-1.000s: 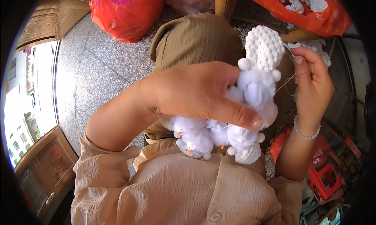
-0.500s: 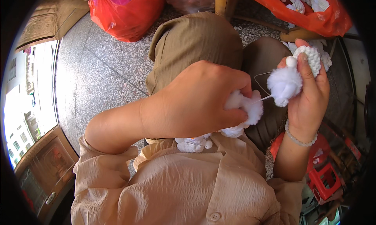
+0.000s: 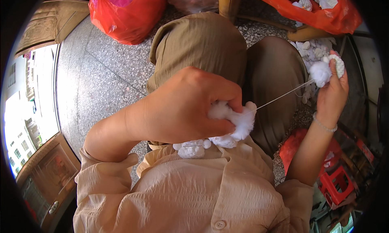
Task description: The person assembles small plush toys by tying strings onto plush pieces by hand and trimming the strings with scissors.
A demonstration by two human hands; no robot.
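Observation:
My left hand (image 3: 182,105) pinches a fluffy white piece (image 3: 243,123) above my lap. Out to the right, my right hand (image 3: 333,89) grips a round white pompom (image 3: 320,74) together with a white crocheted piece (image 3: 337,66). A thin white thread (image 3: 283,95) stretches straight from the fluffy piece to the pompom. Below my left hand, against my shirt, lie a small white crocheted piece (image 3: 191,149) and another white piece (image 3: 223,141), partly covered. Whether a needle is in my right fingers cannot be made out.
A red plastic bag (image 3: 125,22) stands on the speckled floor (image 3: 101,66) ahead of my knees. Another red bag (image 3: 336,20) holds white pieces at the far right, near a wooden leg (image 3: 230,6). White pieces (image 3: 310,50) are heaped below it; a red stool (image 3: 336,186) is lower right.
My right hand has moved away to the right with the pompom and crocheted piece, so the thread between my hands is much longer. My left hand has shifted slightly left with the fluffy piece.

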